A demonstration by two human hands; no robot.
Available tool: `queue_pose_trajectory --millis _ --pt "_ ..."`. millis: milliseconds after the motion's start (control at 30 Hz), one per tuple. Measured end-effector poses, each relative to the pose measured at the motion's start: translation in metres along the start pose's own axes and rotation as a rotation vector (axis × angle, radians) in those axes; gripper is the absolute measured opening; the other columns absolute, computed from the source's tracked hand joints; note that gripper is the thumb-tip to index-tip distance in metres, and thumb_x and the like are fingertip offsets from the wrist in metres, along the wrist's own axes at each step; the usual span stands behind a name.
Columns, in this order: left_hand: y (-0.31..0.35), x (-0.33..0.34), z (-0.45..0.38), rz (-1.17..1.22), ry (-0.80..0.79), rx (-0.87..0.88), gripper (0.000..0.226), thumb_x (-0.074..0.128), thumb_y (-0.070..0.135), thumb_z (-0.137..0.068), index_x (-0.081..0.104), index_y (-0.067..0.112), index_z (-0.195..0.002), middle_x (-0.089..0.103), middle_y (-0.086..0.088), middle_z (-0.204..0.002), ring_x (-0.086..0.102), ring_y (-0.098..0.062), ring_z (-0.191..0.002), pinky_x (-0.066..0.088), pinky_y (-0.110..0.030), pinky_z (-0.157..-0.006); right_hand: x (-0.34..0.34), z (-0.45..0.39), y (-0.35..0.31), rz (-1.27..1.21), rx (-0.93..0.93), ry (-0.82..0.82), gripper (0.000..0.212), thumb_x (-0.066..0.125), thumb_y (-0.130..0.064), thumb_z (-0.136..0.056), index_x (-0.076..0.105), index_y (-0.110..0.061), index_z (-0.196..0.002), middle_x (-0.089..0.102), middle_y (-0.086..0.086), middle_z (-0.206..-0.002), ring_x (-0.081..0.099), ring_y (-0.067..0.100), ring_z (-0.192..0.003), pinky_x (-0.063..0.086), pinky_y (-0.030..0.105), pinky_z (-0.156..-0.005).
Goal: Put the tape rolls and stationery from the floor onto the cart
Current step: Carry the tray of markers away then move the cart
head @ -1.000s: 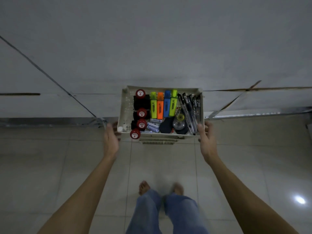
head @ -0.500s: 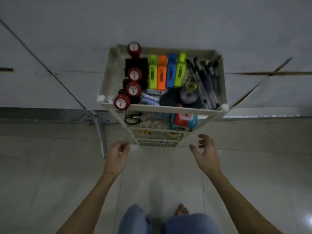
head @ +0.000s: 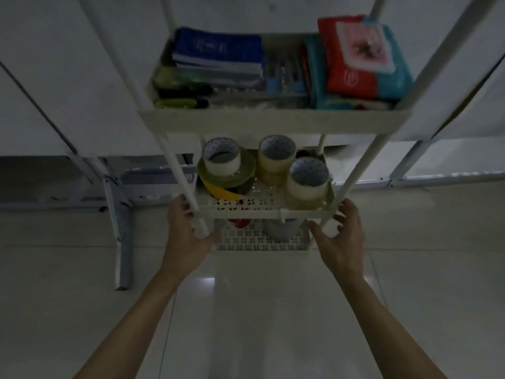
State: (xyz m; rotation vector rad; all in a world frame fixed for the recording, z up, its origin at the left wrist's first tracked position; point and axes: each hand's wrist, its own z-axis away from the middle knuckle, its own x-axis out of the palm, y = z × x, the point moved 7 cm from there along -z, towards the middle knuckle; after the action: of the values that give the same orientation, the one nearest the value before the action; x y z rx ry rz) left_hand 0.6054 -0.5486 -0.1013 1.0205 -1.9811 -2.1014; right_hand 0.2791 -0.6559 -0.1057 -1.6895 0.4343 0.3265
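Note:
A white tiered cart [head: 273, 121] stands in front of me. Its lower shelf [head: 246, 213] holds clear tape rolls [head: 307, 183] and a yellow-green roll stack [head: 226, 177]. The shelf above carries a blue booklet [head: 218, 53], pens and a red-and-teal packet [head: 360, 58]. My left hand [head: 188, 231] wraps around the cart's front left post at the lower shelf. At the front right post my right hand [head: 338, 236] has its fingers spread, close to or just touching it. The bottom shelf [head: 259, 239] is partly hidden.
A grey metal frame leg [head: 121, 242] stands on the tiled floor to the left of the cart. A white wall panel with a metal rail [head: 437, 177] runs behind it. Glossy floor tiles lie between me and the cart.
My view has dropped from the cart's top tray to its lower shelves. Both hands went down and forward from open air to the front posts; the left one closed on its post.

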Motion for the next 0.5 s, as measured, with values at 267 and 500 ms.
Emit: queue_pose_trajectory --millis 267,500 --pt "-0.029 0.013 -0.030 0.105 0.106 0.188 0.086 0.091 0.034 -0.069 0.050 0.037 -0.144 0.070 0.017 -0.123 0.067 -0.002 -0.113 0.059 -0.024 -0.091 0.036 -0.015 0.037 -0.177 -0.136 0.002 0.090 0.081 -0.025 -0.086 0.026 -0.030 -0.158 0.056 -0.018 -0.141 0.054 -0.002 -0.126 0.050 0.018 -0.098" --pt "-0.035 0.017 -0.026 0.108 0.193 0.145 0.080 0.089 0.046 -0.061 0.055 0.040 -0.133 0.076 0.008 -0.109 0.073 -0.006 -0.100 0.063 -0.032 -0.084 0.037 -0.033 0.046 -0.229 -0.082 -0.064 0.073 0.082 -0.037 -0.083 0.047 -0.020 -0.145 0.062 -0.021 -0.123 0.054 -0.022 -0.109 0.052 0.006 -0.086"
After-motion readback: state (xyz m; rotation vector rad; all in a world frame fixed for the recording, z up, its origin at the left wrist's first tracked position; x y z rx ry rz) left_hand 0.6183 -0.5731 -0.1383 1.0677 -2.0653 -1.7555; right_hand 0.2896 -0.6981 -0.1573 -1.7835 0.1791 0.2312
